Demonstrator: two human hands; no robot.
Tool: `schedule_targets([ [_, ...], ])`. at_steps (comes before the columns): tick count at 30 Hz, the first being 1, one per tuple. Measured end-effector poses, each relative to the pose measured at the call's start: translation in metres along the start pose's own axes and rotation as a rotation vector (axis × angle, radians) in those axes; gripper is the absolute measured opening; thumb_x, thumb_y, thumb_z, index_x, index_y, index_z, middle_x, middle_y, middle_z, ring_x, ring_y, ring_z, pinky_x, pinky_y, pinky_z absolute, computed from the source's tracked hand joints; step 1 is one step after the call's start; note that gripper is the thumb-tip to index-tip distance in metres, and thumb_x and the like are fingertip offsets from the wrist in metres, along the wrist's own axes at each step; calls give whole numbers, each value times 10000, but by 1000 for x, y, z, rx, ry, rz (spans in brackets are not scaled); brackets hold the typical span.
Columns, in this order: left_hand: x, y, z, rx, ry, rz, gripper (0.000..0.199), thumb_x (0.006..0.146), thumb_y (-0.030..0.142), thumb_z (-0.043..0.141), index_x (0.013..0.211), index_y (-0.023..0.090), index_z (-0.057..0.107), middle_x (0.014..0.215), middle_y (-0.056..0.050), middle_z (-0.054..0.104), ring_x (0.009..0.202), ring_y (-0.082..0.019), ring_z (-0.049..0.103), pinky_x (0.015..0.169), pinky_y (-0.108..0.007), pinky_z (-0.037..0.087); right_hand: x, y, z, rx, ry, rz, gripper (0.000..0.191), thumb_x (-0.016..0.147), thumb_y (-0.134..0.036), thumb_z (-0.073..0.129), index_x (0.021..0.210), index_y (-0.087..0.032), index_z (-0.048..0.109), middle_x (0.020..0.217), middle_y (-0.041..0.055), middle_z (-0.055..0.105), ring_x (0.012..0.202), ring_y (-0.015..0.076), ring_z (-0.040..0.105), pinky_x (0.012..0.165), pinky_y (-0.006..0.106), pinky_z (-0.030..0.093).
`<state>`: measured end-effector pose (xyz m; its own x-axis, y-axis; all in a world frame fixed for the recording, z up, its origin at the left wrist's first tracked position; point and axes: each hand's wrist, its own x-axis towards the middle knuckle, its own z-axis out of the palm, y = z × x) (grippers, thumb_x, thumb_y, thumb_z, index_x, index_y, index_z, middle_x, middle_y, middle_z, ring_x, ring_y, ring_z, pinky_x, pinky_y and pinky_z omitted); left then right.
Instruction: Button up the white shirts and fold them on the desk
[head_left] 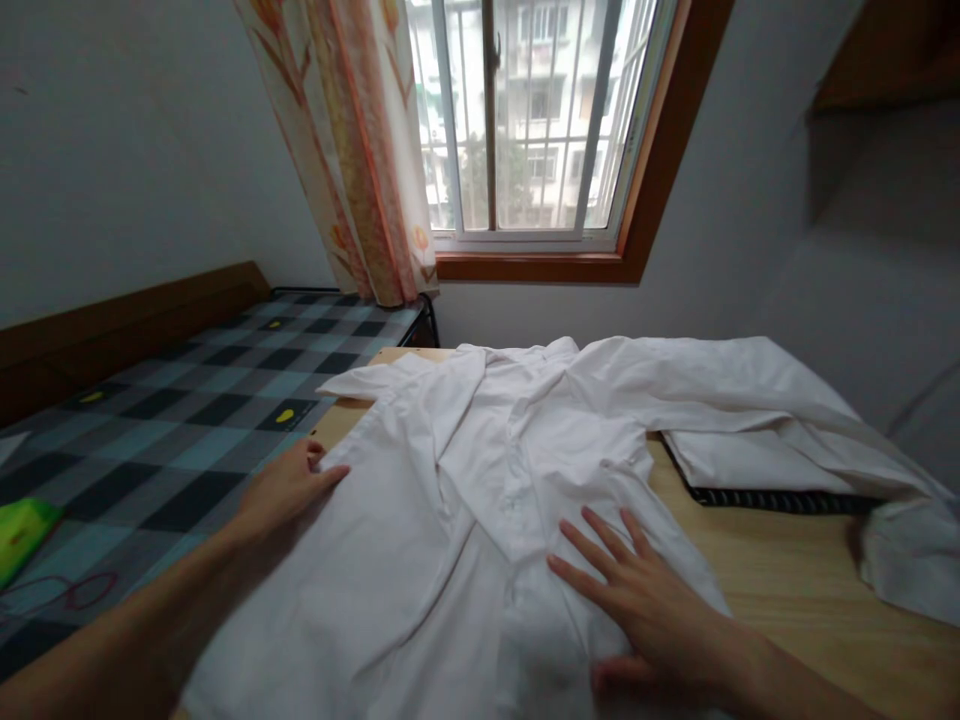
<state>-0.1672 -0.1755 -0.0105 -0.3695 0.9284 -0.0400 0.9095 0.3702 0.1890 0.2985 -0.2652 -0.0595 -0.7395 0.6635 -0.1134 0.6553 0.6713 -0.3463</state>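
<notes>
The shirt (480, 440) lay on the table (787, 560), filling the frame's lower centre. From the lower left, the left hand (285, 485) reached its edge, thumb extended; whether the part-hidden fingers pinched cloth could not be told. At lower right, the right hand (637, 590) spread its fingers wide, palm down, over the shirt.

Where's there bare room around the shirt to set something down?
Tabletop patch bordered by the shirt, black-edged item, sleeve end and right forearm. Also the checked bed between the wooden board and tabletop, beyond the green item. Crowded: tabletop's middle, under the shirt, with the left hand at its edge and right hand spread on it.
</notes>
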Motion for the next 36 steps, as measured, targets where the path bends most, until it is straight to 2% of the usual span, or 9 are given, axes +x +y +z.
schedule_targets([
  [5, 15, 6, -37, 22, -65, 132, 273, 710, 414, 574, 861, 192, 625, 855, -42, 689, 859, -269, 644, 730, -317, 459, 1, 0, 0, -6, 4, 6, 970, 708, -690, 650, 1500, -415, 162, 1588, 94, 150, 1426, 457, 52, 1028, 779, -17],
  [10, -24, 85, -97, -318, -237, 353, 526, 647, 423, 631, 1108, 171, 599, 937, 8, 684, 883, -221, 631, 746, -270, 476, 1, -1, 0, 4, 18, 4, 963, 711, -703, 636, 1500, -410, 167, 1591, 84, 149, 1430, 452, 58, 1034, 772, -20],
  [13, -83, 142, -96, -321, -379, 533, 711, 696, 518, 609, 1344, 249, 492, 1053, -11, 666, 793, -205, 638, 687, -286, 493, 1, -3, -1, 2, 13, 17, 949, 718, -687, 643, 1497, -418, 171, 1595, 66, 139, 1436, 439, 46, 1047, 759, -15],
  [15, -117, 165, -80, -263, -697, 735, 768, 731, 520, 632, 1415, 235, 430, 1146, -55, 649, 906, -215, 640, 761, -286, 498, 0, -4, -1, -8, 5, 33, 951, 723, -648, 670, 1496, -421, 165, 1598, 59, 129, 1438, 433, 35, 1055, 749, -20],
  [17, -135, 171, -63, -175, -859, 921, 795, 713, 507, 687, 1418, 241, 433, 1205, -77, 639, 995, -237, 630, 833, -301, 485, 0, -5, -1, -15, 1, 40, 962, 727, -611, 693, 1498, -419, 151, 1600, 57, 113, 1440, 428, 27, 1059, 741, -31],
  [24, -153, 139, -36, 36, -746, 863, 729, 604, 629, 728, 1189, 215, 593, 976, -51, 690, 831, -247, 637, 715, -313, 476, -2, -5, -5, 11, -16, 40, 964, 724, -588, 709, 1494, -429, 152, 1600, 55, 122, 1437, 439, 28, 1045, 757, -47],
  [30, -187, 132, 3, 221, -623, 1127, 131, 722, 286, 684, 784, 176, 648, 830, -68, 682, 823, -244, 614, 924, -440, 416, -9, -6, -6, 19, -25, 74, 988, 709, -514, 754, 1490, -446, 153, 1597, 47, 123, 1435, 437, 33, 1042, 761, -50],
  [34, -166, 134, -35, 148, -645, 1106, 56, 734, 185, 594, 721, 186, 649, 725, -38, 652, 713, -191, 589, 826, -357, 473, -16, -8, -6, 35, -44, 107, 972, 709, -486, 760, 1487, -444, 178, 1592, 55, 139, 1427, 453, 49, 1027, 780, -46],
  [36, -159, 140, -63, 48, -530, 1066, 117, 740, 176, 561, 795, 209, 659, 834, -33, 668, 800, -195, 589, 816, -338, 479, -18, -9, -7, 46, -48, 104, 970, 710, -481, 758, 1487, -440, 179, 1590, 58, 142, 1424, 459, 52, 1018, 790, -42],
])
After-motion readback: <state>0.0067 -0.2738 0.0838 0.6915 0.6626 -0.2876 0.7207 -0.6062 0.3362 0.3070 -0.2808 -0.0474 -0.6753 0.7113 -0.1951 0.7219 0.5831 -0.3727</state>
